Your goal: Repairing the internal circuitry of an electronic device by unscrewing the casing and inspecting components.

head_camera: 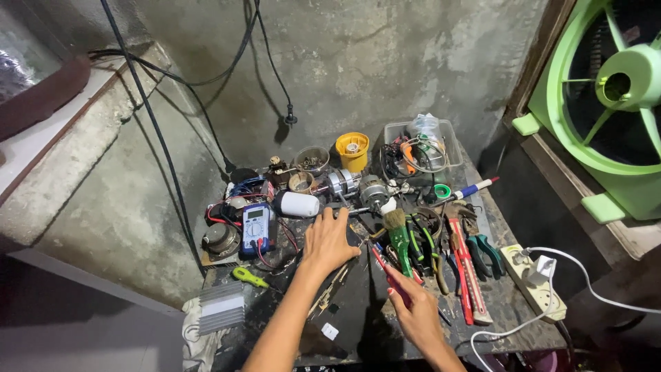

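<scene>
My left hand lies flat on the dark workbench, fingers spread, just below a white cylindrical part and beside a blue multimeter. My right hand grips a red-handled tool that points up and left toward a pile of hand tools. A green-handled paintbrush lies just beyond its tip. A small electric motor sits behind the left hand.
Pliers and cutters lie at the right. A white power strip sits on the right edge. A yellow cup and a clear plastic box stand at the back. A green fan housing leans at right.
</scene>
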